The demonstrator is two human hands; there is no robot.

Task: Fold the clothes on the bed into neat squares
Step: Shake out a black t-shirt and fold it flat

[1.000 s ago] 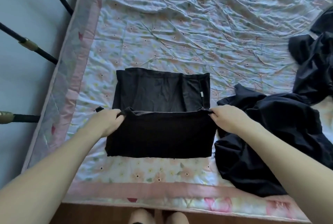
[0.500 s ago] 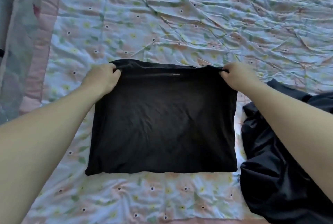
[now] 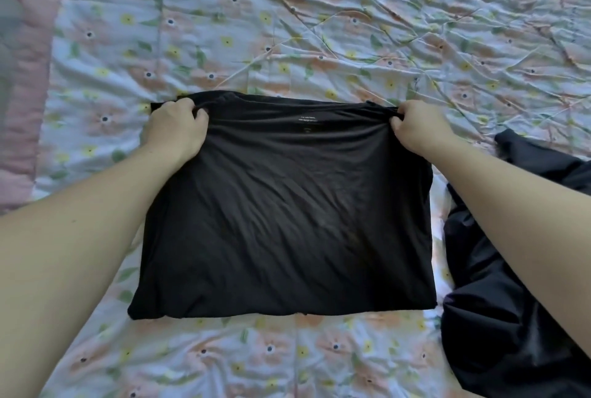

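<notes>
A black, soft jersey garment folded into a near-square panel (image 3: 287, 212) lies flat on the bed, on a crumpled pale-blue floral quilt (image 3: 319, 29). The left hand (image 3: 177, 129) pinches the far left corner of the fold, fingers curled round the bunched edge; the right hand (image 3: 419, 129) grips the far right corner the same way.

The step in hand looks like setting the far edge of the fold. To do it well, both corners should be drawn outward evenly so the far edge runs straight, then lowered together onto the layer beneath so the edges line up. The left corner pokes out past the hand and needs tucking in line. Diagonal creases cross the middle of the panel; a flat palm stroke from centre to sides would clear them once the hands let go. Whether the layers underneath match exactly cannot be told from here.

A dark, crumpled heap of unfolded clothing (image 3: 511, 269) lies just beside the panel's right edge and should stay apart from it.
</notes>
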